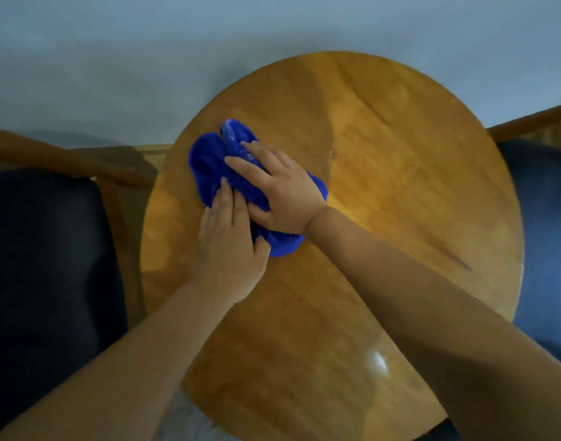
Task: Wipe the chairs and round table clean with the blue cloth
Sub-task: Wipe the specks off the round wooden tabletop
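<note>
Right hand (282, 192): palm down, fingers spread flat, pressing on the blue cloth (215, 160); not curled around it.
Left hand (229, 246): palm down, fingers together and extended, fingertips on the cloth's near-left edge, heel on the wood.
Blue cloth: bunched into a crumpled wad, lying on the left-of-centre part of the table top, partly covered by both hands.
Table (400, 186): round, glossy wood, glare spot near its close edge.
Left chair (43, 249): dark cushion, wooden armrest, just beside the table.
Right chair (546, 218): blue cushion, wooden armrest, at the opposite rim.
</note>
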The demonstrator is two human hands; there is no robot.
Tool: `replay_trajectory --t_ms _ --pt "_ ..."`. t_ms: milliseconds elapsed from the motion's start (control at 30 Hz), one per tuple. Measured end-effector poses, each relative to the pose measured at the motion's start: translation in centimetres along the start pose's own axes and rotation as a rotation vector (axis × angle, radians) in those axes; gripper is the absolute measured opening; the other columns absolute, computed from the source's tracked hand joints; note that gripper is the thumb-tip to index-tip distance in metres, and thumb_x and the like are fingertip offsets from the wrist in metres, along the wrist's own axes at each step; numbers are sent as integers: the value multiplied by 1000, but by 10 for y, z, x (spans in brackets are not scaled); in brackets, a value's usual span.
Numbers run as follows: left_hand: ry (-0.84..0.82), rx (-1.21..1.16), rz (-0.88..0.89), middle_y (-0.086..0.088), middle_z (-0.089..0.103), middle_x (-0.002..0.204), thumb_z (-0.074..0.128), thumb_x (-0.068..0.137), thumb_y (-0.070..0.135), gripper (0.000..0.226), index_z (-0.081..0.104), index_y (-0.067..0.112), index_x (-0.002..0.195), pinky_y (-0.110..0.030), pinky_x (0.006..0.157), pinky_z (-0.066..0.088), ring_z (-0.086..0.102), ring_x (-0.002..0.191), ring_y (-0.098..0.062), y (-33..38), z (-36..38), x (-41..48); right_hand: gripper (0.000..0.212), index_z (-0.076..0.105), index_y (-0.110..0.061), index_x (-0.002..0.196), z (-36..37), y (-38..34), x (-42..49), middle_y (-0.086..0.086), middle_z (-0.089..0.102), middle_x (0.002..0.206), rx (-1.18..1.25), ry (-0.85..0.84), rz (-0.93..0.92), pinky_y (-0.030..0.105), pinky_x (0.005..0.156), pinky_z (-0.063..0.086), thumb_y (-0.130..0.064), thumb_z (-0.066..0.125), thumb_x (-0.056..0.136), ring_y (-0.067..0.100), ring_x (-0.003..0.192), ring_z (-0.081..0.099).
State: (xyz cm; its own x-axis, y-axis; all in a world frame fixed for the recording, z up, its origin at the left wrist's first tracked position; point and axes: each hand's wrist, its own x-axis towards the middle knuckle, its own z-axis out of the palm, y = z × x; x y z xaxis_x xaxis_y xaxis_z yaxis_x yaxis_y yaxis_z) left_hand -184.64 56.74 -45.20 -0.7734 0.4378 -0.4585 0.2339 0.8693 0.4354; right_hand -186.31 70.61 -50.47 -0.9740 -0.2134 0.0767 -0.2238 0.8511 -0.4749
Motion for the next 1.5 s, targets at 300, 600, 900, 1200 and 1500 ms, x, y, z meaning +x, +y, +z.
replay_trajectory --t_ms 300,600,900,1200,1500 --pt "-110 258 270 -5 -10 157 32 98 36 68 -5 12 149 -32 114 -5 -10 144 -18 76 -1 64 65 38 -15 140 -87 148 -20 14 42 138 -9 208 655 33 104 31 -36 47 80 30 127 39" --pt "-257 225 335 -2 -12 157 30 99 36 66 -7 15 149 -30 114 -7 -13 143 -16 92 23 49 66 29 -20 143 -123 187 -123 10 40 139 13 549 1250 38 108 32 -35 53 83 24 127 37" --pt "-305 191 421 -3 -7 158 35 97 33 67 -2 13 149 -32 115 -2 -10 144 -16 96 47 14 63 24 -20 146 -80 111 -155 14 34 142 -35 677 1502 35 111 22 -35 49 89 27 130 32" --pt "-240 221 480 -9 -13 156 59 85 26 93 -7 11 148 -35 115 2 -9 144 -23 71 55 -36 59 41 -20 139 -3 -32 -148 22 36 144 25 490 1090 47 112 24 -43 48 86 37 133 31" --pt "-373 361 649 -19 28 149 77 62 34 103 22 4 144 -44 105 26 26 135 -30 39 93 -101 65 34 -20 135 -15 -20 -248 24 46 135 -96 94 478 46 109 22 -43 56 78 38 129 40"
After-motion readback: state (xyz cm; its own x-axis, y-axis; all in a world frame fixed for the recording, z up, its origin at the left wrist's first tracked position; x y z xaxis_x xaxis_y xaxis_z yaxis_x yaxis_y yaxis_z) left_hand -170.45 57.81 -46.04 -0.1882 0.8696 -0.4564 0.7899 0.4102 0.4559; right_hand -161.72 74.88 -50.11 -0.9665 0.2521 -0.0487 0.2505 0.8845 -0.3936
